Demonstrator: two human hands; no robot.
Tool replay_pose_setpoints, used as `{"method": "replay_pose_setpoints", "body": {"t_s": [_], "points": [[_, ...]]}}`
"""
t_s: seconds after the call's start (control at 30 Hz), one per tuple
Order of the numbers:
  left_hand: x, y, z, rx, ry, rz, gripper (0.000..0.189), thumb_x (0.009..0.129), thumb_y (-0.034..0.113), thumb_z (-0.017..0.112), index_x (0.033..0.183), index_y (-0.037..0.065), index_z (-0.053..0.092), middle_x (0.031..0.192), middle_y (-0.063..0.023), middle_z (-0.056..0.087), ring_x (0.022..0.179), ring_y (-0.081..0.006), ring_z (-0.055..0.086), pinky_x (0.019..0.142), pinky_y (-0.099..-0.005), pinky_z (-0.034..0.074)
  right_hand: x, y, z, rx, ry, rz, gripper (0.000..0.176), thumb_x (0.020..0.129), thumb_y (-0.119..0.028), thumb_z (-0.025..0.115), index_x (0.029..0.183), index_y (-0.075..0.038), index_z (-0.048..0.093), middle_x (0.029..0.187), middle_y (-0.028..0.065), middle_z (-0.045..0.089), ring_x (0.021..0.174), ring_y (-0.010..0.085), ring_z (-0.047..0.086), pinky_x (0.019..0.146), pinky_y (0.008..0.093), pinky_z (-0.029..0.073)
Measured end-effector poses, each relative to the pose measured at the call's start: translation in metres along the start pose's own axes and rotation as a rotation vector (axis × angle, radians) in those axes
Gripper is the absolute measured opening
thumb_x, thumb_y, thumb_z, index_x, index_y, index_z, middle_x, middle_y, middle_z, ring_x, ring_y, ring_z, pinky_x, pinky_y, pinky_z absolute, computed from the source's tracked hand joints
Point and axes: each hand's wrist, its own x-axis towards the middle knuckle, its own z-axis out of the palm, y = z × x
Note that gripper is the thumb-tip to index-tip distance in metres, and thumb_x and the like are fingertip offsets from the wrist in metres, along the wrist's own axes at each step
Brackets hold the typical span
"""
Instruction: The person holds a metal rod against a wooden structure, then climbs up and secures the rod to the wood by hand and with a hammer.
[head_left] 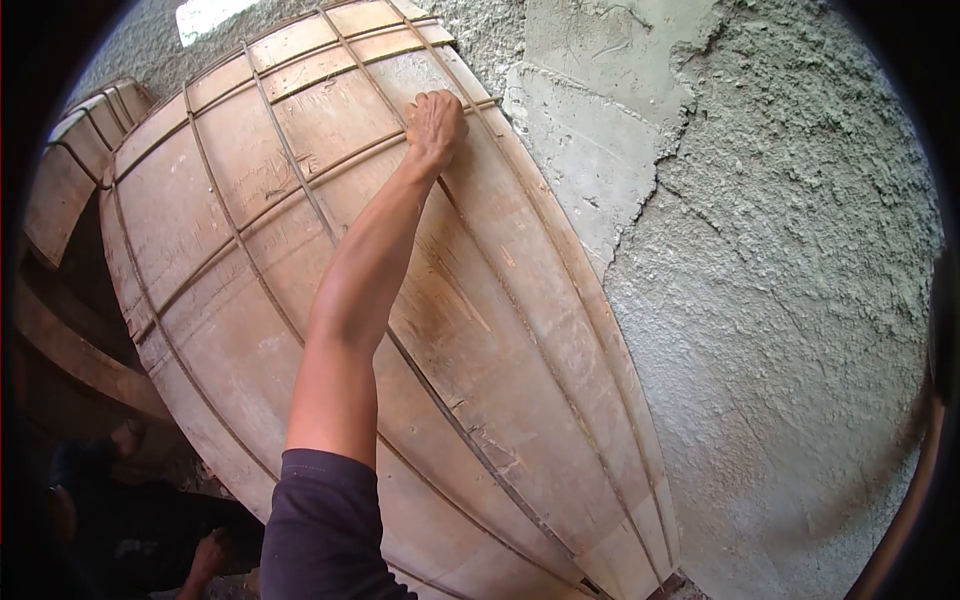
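Note:
My left hand (437,125) is closed in a fist at the upper middle of the view, where two thin steel bars cross. The fingers look wrapped round a steel bar (362,153), though their tips are hidden. Below the bars lies a large curved plywood panel (250,335), scuffed and brown. Several bars run along it and a few cross it, forming a grid. My arm in a dark sleeve reaches up over the panel. My right hand is out of view.
A rough grey plastered wall (790,270) with a jagged crack rises on the right. More curved wooden pieces (95,345) stand at the left. At the lower left is another person in dark clothes, one hand (210,553) showing. A brown pipe-like edge (912,495) runs along the right.

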Motion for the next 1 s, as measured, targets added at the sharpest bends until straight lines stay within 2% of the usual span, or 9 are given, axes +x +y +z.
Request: {"method": "replay_pose_setpoints", "body": {"t_s": [0.2, 0.23, 0.3, 0.37, 0.6, 0.67, 0.87, 1.0], "points": [[0.001, -0.001, 0.0, -0.005, -0.032, -0.003, 0.03, 0.086, 0.016, 0.064, 0.104, -0.008, 0.064, 0.108, -0.0259, 0.067, 0.109, -0.0392, 0.062, 0.093, -0.0506, 0.048, 0.0, -0.002, -0.002, -0.012, -0.033, 0.003, 0.084, 0.103, -0.061, 0.027, 0.154, 0.006, 0.029, 0.16, 0.03, 0.027, 0.149, 0.0475, 0.024, 0.117, 0.0652, 0.017], [0.001, -0.001, -0.001, -0.005, -0.031, -0.002, 0.03, 0.086, 0.016, 0.064, 0.104, -0.008, 0.064, 0.108, -0.0259, 0.067, 0.109, -0.0392, 0.062, 0.093, -0.0506, 0.048, -0.004, 0.0, 0.004, -0.044, -0.327, 0.181, 0.084, 0.103, -0.061, 0.027, 0.155, 0.006, 0.029, 0.16, 0.0298, 0.027, 0.149, 0.0475, 0.024, 0.117, 0.0653, 0.017], [0.0, 0.0, -0.001, 0.006, -0.035, -0.004, 0.031, 0.086, 0.017, 0.065, 0.105, -0.008, 0.064, 0.109, -0.0257, 0.067, 0.109, -0.0392, 0.061, 0.094, -0.0508, 0.048, -0.001, -0.002, 0.002, -0.079, -0.62, 0.358, 0.084, 0.103, -0.061, 0.027, 0.155, 0.006, 0.029, 0.16, 0.0297, 0.027, 0.149, 0.0475, 0.024, 0.117, 0.0654, 0.017], [0.001, 0.0, -0.001, -0.002, -0.035, -0.005, 0.031, 0.086, 0.017, 0.065, 0.105, -0.008, 0.064, 0.109, -0.0257, 0.067, 0.11, -0.039, 0.061, 0.094, -0.0509, 0.048, 0.001, -0.006, -0.007, -0.024, -0.018, 0.01, 0.084, 0.104, -0.061, 0.026, 0.154, 0.006, 0.03, 0.16, 0.0292, 0.027, 0.149, 0.0472, 0.025, 0.117, 0.0649, 0.018], [0.001, -0.001, 0.001, 0.003, -0.044, -0.015, 0.031, 0.087, 0.019, 0.062, 0.104, -0.007, 0.064, 0.111, -0.0255, 0.067, 0.11, -0.039, 0.061, 0.094, -0.0507, 0.048, -0.001, 0.004, 0.004, -0.039, 0.002, -0.015, 0.082, 0.104, -0.059, 0.027, 0.153, 0.006, 0.031, 0.16, 0.0286, 0.028, 0.148, 0.0466, 0.026, 0.117, 0.064, 0.019], [0.001, -0.001, 0.002, 0.005, -0.027, -0.009, 0.03, 0.087, 0.019, 0.061, 0.104, -0.006, 0.064, 0.11, -0.0254, 0.067, 0.11, -0.0391, 0.061, 0.094, -0.0508, 0.048, 0.0, 0.01, 0.012, -0.053, 0.118, -0.113, 0.081, 0.104, -0.058, 0.028, 0.153, 0.006, 0.032, 0.159, 0.0278, 0.029, 0.148, 0.0465, 0.027, 0.117, 0.0635, 0.02], [0.0, -0.001, 0.005, 0.001, -0.003, -0.003, 0.029, 0.087, 0.018, 0.061, 0.103, -0.006, 0.065, 0.109, -0.0247, 0.068, 0.109, -0.0391, 0.062, 0.094, -0.0512, 0.047, 0.001, -0.003, 0.0, -0.052, 0.019, 0.009, 0.078, 0.105, -0.056, 0.03, 0.153, 0.005, 0.033, 0.159, 0.0267, 0.031, 0.148, 0.0453, 0.029, 0.117, 0.0624, 0.021], [0.001, 0.0, 0.004, -0.01, 0.032, -0.02, 0.028, 0.087, 0.018, 0.061, 0.102, -0.006, 0.066, 0.108, -0.0235, 0.069, 0.109, -0.0383, 0.062, 0.094, -0.0517, 0.047, 0.002, 0.0, 0.001, -0.037, 0.056, -0.054, 0.079, 0.104, -0.058, 0.03, 0.152, 0.006, 0.034, 0.158, 0.0269, 0.032, 0.147, 0.045, 0.03, 0.117, 0.0625, 0.022]]}}
